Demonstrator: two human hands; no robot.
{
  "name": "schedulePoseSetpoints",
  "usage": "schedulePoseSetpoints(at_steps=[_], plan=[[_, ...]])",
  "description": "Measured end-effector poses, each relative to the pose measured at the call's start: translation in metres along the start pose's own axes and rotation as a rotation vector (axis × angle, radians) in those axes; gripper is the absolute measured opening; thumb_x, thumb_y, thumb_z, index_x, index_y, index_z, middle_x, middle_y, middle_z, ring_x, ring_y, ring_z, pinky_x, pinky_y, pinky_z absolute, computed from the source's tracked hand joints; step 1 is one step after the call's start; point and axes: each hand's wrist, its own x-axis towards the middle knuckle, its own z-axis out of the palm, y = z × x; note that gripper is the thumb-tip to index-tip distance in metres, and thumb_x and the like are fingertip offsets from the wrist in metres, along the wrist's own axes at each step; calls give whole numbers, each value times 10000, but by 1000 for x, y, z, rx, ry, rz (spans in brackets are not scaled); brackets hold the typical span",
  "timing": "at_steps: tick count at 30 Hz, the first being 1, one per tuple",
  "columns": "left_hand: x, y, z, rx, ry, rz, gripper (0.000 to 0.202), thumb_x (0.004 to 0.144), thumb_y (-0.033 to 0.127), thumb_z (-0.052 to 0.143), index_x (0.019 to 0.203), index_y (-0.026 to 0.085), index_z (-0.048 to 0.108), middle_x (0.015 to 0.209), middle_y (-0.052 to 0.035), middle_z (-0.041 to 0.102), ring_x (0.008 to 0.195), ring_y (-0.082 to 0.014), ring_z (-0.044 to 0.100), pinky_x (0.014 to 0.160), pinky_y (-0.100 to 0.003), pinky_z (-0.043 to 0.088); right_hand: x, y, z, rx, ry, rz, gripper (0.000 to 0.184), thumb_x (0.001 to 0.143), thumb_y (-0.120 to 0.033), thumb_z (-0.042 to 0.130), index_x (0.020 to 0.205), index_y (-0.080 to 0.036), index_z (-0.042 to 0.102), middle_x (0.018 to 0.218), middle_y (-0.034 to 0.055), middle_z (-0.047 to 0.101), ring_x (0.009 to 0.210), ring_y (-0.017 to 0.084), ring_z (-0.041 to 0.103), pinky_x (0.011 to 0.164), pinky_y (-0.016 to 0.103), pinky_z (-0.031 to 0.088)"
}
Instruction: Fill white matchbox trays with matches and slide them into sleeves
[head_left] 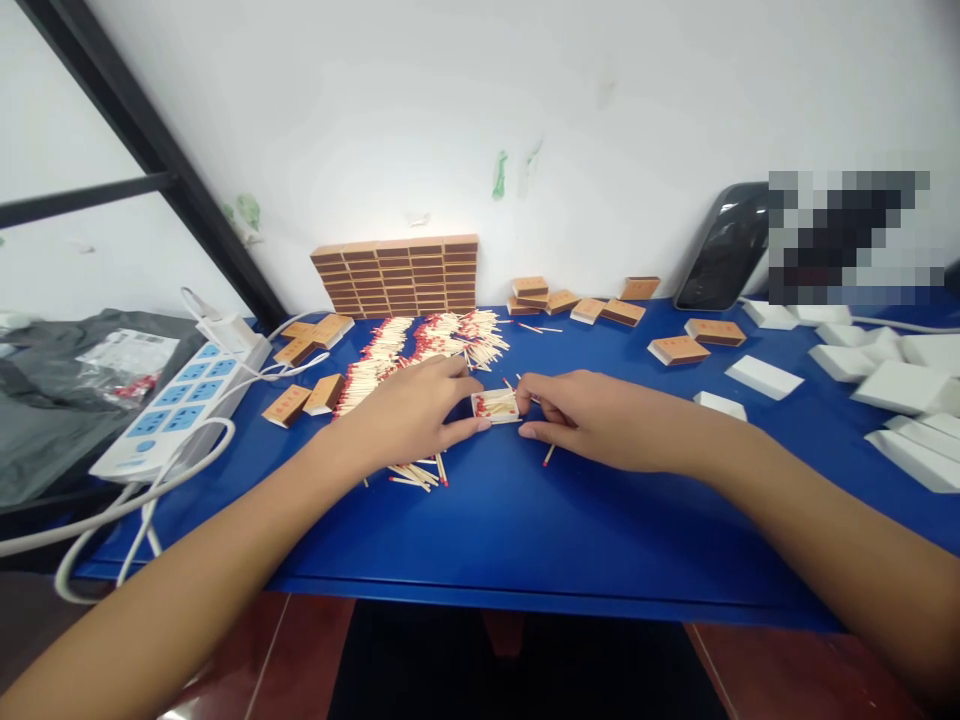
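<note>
A small white matchbox tray [495, 405] holding red-tipped matches lies on the blue table [525, 520], between my two hands. My left hand [409, 412] pinches the tray's left end with thumb and fingers. From the right, my right hand [581, 418] grips its other end, fingers curled. A pile of loose matches [420, 345] spreads out behind my left hand. A few more matches [416, 475] lie under my left wrist. One single match [549, 456] rests below my right hand.
Stacked brown matchboxes [397, 275] stand against the wall, with more boxes [679, 350] scattered around. White empty trays [892, 385] lie at the right. A white power strip [180, 400] with cables sits at the left edge. A dark device [724, 245] leans at the back right.
</note>
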Motion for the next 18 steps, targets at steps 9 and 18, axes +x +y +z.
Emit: schedulePoseSetpoints(at_steps=[9,18], plan=[[1,1,-1,5,-8,4,405,1076,492,589,1254,165,747,1154,-123,680,1041,-284,673,893,-407,528,1,2,3,-9,9,-6,168,1041,-433,562,1062,-269,592,886,27,686,841,240,618,676,325,358],[1,1,0,0,-14,-4,384,1071,472,601,1238,162,754,1163,-127,680,1084,-293,674,921,-423,539,0,0,2,10,7,-9,164,1044,-419,552,1057,-261,592,898,36,700,833,238,626,677,325,367]])
